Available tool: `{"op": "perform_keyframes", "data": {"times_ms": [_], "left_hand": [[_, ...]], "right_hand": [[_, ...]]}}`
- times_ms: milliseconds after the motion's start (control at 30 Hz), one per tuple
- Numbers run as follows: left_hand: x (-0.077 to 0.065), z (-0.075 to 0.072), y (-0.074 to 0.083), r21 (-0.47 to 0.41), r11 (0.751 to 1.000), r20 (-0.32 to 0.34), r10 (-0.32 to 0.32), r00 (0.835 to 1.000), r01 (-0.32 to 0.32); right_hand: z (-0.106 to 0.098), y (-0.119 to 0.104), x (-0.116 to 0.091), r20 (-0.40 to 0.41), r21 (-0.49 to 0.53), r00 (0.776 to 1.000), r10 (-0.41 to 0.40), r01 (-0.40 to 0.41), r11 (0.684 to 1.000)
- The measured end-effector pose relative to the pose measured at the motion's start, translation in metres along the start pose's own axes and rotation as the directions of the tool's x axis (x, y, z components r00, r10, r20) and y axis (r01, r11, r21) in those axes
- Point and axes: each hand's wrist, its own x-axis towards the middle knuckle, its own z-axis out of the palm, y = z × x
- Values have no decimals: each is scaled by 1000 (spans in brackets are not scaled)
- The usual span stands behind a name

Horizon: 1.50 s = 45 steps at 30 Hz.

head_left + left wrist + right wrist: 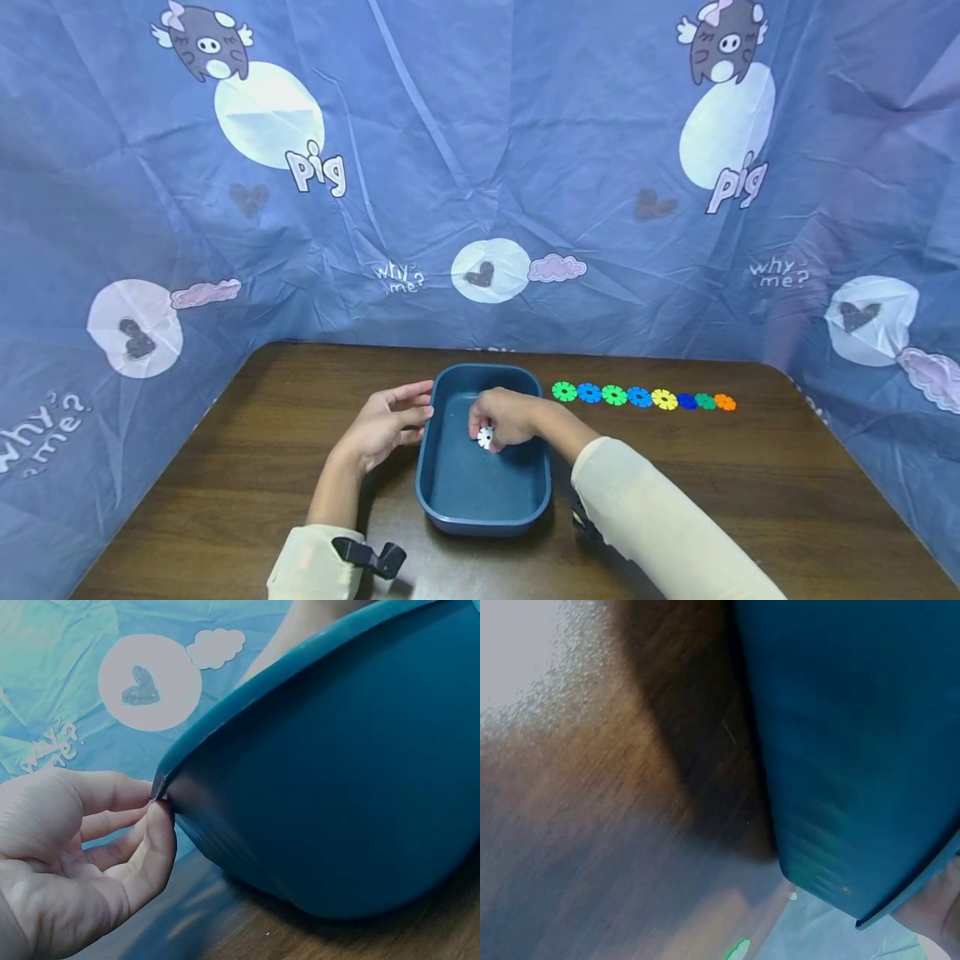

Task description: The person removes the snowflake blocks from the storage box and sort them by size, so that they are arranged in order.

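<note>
A deep blue plastic tub (pixel 480 496) with rounded corners stands on the table. My left hand (pixel 386 427) is at its left side; in the left wrist view the fingertips (pixel 159 817) and thumb pinch the tub's rim. Inside the tub, my right hand (pixel 510 418) pinches a small white notched disc (pixel 485 437), a snowflake-shaped building piece. In the right wrist view the tub's outer wall (pixel 840 750) hides most of that hand, with only a bit of skin showing past the rim.
Right of the tub lies a row of several notched discs: green (pixel 565 392), light blue (pixel 589 392), yellow (pixel 664 400), dark blue (pixel 687 402), teal (pixel 705 402) and orange (pixel 724 402). A blue printed cloth (pixel 420 183) hangs behind the brown wooden table (pixel 247 467).
</note>
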Motion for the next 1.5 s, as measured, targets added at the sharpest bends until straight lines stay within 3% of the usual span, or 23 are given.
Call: {"op": "perform_keyframes", "data": {"times_ms": [567,833,1200,1500], "left_hand": [[1,-1,-1,7,1000,1,-4,1000,4],[0,-2,-1,10,1000,-7,-14,1000,14],[1,-2,-3,-25,1000,11,10,1000,-9],[2,-2,-4,-27,1000,-2,12,1000,-12]], "right_hand": [[-14,-5,-15,-73,104,993,-90,98,990],[-32,-4,-30,-158,132,979,-128,150,980],[-58,19,-64,-252,163,963,-96,140,977],[-73,47,-97,-270,214,963,-3,63,975]]}}
